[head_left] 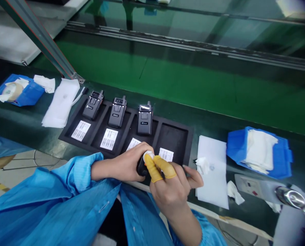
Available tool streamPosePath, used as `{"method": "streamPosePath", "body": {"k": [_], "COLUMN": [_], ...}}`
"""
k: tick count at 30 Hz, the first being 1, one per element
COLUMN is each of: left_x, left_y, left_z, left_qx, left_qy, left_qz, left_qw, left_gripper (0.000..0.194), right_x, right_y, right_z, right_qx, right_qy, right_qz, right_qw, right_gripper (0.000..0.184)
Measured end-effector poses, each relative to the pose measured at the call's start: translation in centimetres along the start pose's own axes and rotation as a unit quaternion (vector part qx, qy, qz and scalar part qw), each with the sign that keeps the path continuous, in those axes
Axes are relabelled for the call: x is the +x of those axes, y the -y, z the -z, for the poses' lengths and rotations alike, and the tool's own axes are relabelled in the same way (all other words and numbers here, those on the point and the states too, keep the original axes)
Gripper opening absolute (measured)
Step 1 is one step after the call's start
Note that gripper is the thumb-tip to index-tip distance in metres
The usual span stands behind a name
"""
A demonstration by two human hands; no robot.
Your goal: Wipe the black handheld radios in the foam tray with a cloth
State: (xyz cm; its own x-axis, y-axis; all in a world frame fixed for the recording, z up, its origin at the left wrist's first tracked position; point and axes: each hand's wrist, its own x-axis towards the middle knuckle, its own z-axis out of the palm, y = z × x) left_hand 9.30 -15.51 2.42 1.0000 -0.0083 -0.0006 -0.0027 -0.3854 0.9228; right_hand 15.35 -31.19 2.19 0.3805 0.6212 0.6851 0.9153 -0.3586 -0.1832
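My left hand (127, 163) is closed around a black handheld radio (141, 168), most of it hidden by my fingers. Yellow finger cots cover two fingers of my right hand (170, 186). Those fingers press a small white wipe (148, 154) against the end of the radio. Just beyond my hands lies a black foam tray (174, 135) with side-by-side compartments. Three similar radios, a left one (92, 105), a middle one (117, 112) and a right one (144, 119), rest in it, backs up. Printed white labels (109, 139) lie in the compartments.
White sheets flank the tray, one stack on the left (61, 102) and another on the right (212, 172). Beyond them stand a left blue bin (31, 92) and a right blue bin (282, 153) with white cloths. A metal post (43, 37) rises at the back left.
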Motion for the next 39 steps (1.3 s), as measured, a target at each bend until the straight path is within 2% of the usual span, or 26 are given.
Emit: {"method": "streamPosePath", "body": {"k": [10, 17, 19, 21, 24, 27, 29, 31, 35, 39], "left_x": [-0.1, 0.0, 0.0, 0.1, 1.0, 3.4, 6.1, 9.2, 14.7, 17.3], "left_y": [-0.2, -0.5, -0.3, -0.3, -1.3, -3.2, -4.1, -4.3, -2.4, -0.3], "left_z": [0.2, 0.2, 0.5, 1.1, 2.2, 2.8, 2.8, 2.4, 1.0, -0.5], "left_qx": [0.036, 0.049, 0.060, 0.077, 0.111, 0.114, 0.122, 0.165, 0.285, 0.355], "left_qy": [-0.006, 0.002, 0.023, 0.070, 0.116, 0.061, 0.007, -0.027, -0.040, -0.042], "left_qz": [0.029, 0.037, 0.027, 0.012, 0.016, 0.072, 0.111, 0.125, 0.146, 0.193], "left_qw": [0.999, 0.998, 0.998, 0.995, 0.987, 0.989, 0.986, 0.978, 0.947, 0.914], "left_gripper": [0.050, 0.051, 0.054, 0.059, 0.059, 0.074, 0.090, 0.094, 0.091, 0.085], "right_x": [-1.9, -3.3, -3.7, -4.1, -4.7, -5.0, -5.0, -5.0, -5.3, -6.0], "right_y": [-1.6, -2.5, -2.8, -3.2, -4.1, -5.1, -5.5, -5.8, -6.2, -6.6], "right_z": [-0.2, 0.1, 0.2, 0.3, 0.8, 1.5, 2.0, 2.6, 3.7, 4.3], "right_qx": [-0.042, -0.025, -0.018, -0.018, -0.027, -0.052, -0.070, -0.080, -0.109, -0.139], "right_qy": [0.013, 0.022, 0.018, 0.005, -0.018, -0.039, -0.052, -0.057, -0.062, -0.061], "right_qz": [-0.086, -0.122, -0.135, -0.148, -0.162, -0.160, -0.156, -0.159, -0.174, -0.172], "right_qw": [0.995, 0.992, 0.990, 0.989, 0.986, 0.985, 0.984, 0.982, 0.977, 0.973], "right_gripper": [0.027, 0.017, 0.017, 0.017, 0.019, 0.021, 0.024, 0.027, 0.027, 0.023]}}
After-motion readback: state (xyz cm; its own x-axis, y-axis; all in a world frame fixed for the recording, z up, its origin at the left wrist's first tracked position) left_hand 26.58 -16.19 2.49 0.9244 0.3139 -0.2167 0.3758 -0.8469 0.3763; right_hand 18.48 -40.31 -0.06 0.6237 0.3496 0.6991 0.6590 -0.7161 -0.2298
